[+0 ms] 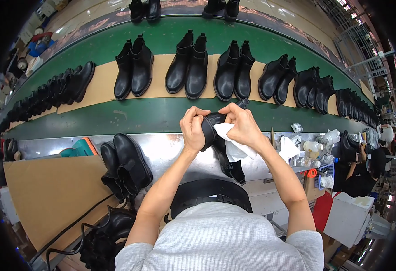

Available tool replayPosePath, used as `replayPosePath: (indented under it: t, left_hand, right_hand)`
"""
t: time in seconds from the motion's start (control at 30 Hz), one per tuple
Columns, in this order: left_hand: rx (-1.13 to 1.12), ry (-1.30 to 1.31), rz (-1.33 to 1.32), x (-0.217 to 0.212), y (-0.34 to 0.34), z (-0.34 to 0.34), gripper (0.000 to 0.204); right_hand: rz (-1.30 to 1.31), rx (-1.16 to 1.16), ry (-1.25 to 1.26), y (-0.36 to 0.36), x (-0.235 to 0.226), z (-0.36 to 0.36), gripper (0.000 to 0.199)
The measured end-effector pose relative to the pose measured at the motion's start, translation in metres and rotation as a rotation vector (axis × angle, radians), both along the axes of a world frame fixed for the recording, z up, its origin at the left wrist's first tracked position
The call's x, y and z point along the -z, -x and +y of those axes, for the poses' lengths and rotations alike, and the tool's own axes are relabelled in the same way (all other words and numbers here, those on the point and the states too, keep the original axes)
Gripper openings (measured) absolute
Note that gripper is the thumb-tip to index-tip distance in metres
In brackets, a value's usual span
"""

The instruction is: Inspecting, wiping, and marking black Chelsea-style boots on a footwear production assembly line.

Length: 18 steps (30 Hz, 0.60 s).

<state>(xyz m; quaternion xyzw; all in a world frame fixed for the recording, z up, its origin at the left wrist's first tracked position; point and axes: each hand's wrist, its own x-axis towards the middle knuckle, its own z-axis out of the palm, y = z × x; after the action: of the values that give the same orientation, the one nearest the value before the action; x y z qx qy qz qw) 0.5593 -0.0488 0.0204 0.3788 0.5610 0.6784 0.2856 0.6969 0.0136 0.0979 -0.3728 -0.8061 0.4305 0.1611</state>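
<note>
A black ankle boot [210, 131] is held up in front of me, over the metal bench edge. My left hand [192, 128] is closed round one end of it, thumb and fingers bent against the leather. My right hand [243, 126] pinches a white cloth [238, 150] against the boot's other side; the cloth hangs below the fingers. The boot's pull tab [243, 103] sticks out beyond my right fingertips. Under my hands another black boot [230, 166] lies close to my waist, partly hidden by the cloth and the held boot.
Pairs of black boots [186, 67] stand on cardboard strips along the green belt [161, 115]. Left on the metal bench [168, 147] are a boot pair [128, 165], a cardboard sheet [49, 194] and a teal-orange object [80, 148]. Bottles [313, 146] and a co-worker [365, 169] are at right.
</note>
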Motion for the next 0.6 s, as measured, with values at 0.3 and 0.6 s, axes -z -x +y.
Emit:
replayPosePath:
  t: [0.3, 0.6]
  left_hand:
    - [-0.031, 0.010, 0.088, -0.015, -0.013, -0.001, 0.017]
    - [-0.001, -0.010, 0.106, -0.011, -0.019, 0.002, 0.014]
  right_hand:
    - [-0.245, 0.117, 0.056, 0.004, -0.014, 0.013, 0.026]
    - [-0.324, 0.107, 0.228, -0.004, -0.022, 0.019, 0.023]
